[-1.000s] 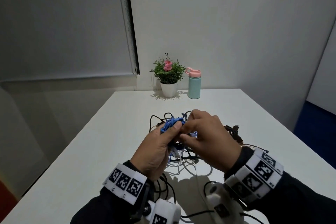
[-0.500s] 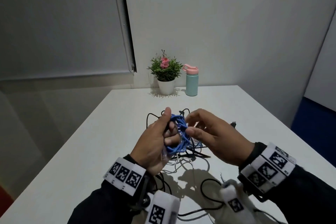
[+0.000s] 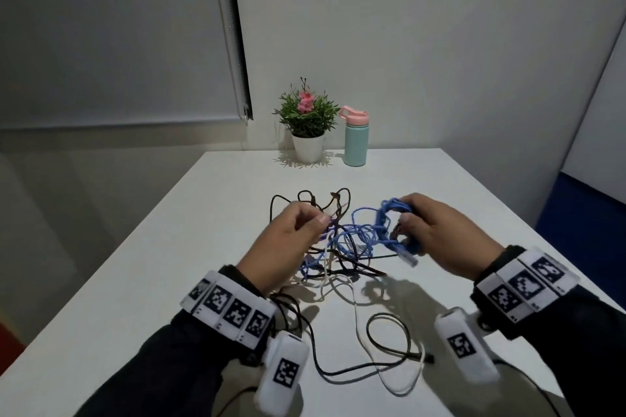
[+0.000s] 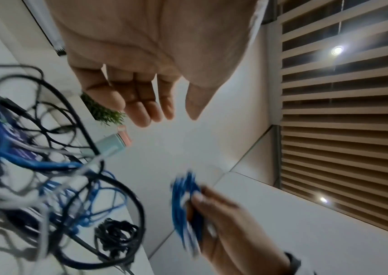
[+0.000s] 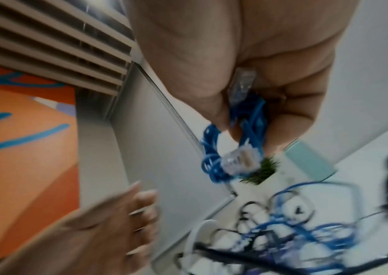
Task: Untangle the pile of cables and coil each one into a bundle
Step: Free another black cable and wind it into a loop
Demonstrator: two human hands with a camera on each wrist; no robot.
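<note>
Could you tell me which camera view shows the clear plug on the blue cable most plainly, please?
The right wrist view: the clear plug sits close up, sticking out of the blue cable that the right hand grips. The head view shows it small below that hand; in the left wrist view I cannot make it out.

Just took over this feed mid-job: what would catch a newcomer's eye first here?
The bright blue cable coil, held up in the grip of the right hand with a clear plug dangling, right of centre. Beside it the left hand hangs over a tangle of black, white and blue cables on the white table. At the far edge stand a potted plant and a teal bottle.
</note>
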